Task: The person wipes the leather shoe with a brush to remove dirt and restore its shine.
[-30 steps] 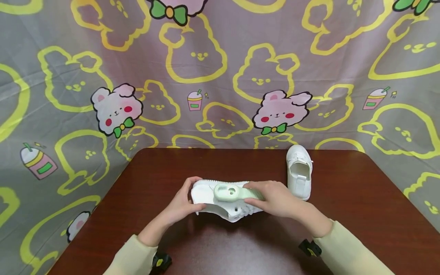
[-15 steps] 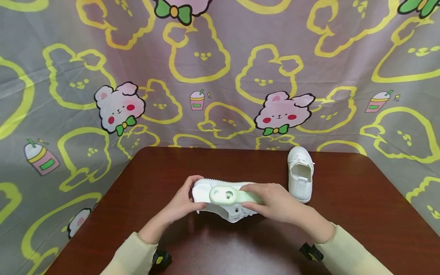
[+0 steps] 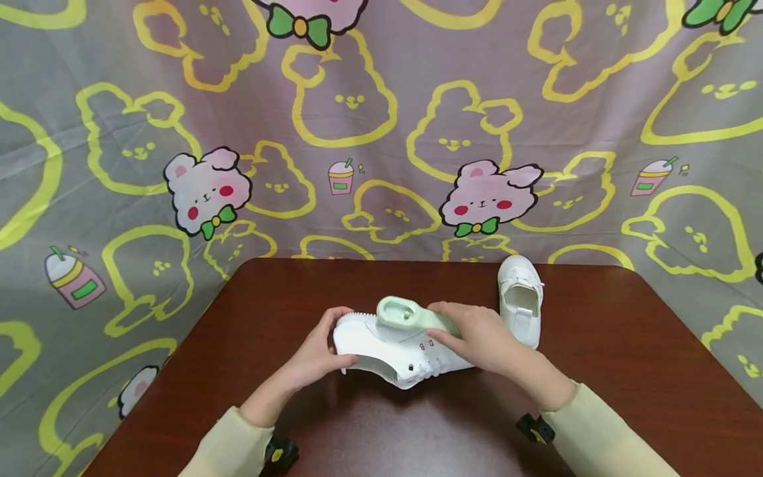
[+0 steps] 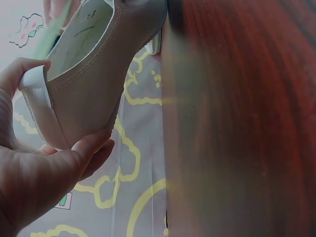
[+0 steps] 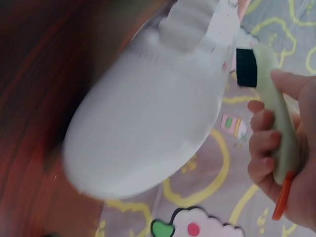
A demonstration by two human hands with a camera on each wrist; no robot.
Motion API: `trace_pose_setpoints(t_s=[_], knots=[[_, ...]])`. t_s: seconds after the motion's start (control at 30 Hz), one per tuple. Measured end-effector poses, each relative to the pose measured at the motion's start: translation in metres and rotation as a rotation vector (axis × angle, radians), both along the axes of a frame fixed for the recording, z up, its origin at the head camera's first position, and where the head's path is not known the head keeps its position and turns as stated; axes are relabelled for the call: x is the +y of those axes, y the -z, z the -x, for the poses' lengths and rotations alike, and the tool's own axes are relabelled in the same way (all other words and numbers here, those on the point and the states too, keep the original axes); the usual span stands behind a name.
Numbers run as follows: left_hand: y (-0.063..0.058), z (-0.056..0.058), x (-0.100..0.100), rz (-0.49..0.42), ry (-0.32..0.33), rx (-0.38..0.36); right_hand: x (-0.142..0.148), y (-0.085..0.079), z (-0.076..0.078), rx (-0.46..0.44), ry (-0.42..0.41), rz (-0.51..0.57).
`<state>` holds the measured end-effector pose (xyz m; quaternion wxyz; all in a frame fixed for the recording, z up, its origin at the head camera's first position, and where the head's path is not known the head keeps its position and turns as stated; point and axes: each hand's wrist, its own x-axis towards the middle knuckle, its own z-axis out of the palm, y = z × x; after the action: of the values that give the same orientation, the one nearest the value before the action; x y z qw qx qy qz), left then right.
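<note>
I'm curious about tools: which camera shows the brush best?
Right wrist: the brush shows its bristles, handle and orange strap. Head: only its back and part of the handle. Left wrist: just a blurred part.

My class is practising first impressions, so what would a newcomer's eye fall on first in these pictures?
Probably the cloth behind the brown table, with its yellow outlines and red-cheeked cartoon faces. Next, in the middle, come the white shoe gripped by the left hand and the pale green brush in the right hand. A second white shoe stands near the table's far edge, right of centre.
</note>
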<state>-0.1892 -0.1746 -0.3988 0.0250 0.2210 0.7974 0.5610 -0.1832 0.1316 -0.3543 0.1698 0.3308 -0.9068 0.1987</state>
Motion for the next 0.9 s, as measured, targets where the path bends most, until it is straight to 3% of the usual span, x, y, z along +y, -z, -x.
trace_pose_setpoints(t_s=[0.2,0.47,0.63,0.73,0.9], knots=[[-0.001,0.000,0.000,-0.042,0.024,0.005,-0.014,-0.002,-0.009,0.011,-0.184,-0.055],[-0.002,0.002,0.001,-0.019,0.017,0.012,-0.019,-0.001,0.002,0.055,-0.059,-0.070],[-0.001,0.003,0.000,-0.012,0.013,0.010,-0.021,-0.002,0.002,0.151,-0.039,-0.029],[-0.002,0.002,0.001,-0.014,0.021,0.019,-0.024,-0.003,0.000,0.170,-0.065,-0.011],[-0.003,0.002,0.002,-0.032,0.048,0.012,-0.027,-0.002,-0.003,0.123,-0.191,-0.055]])
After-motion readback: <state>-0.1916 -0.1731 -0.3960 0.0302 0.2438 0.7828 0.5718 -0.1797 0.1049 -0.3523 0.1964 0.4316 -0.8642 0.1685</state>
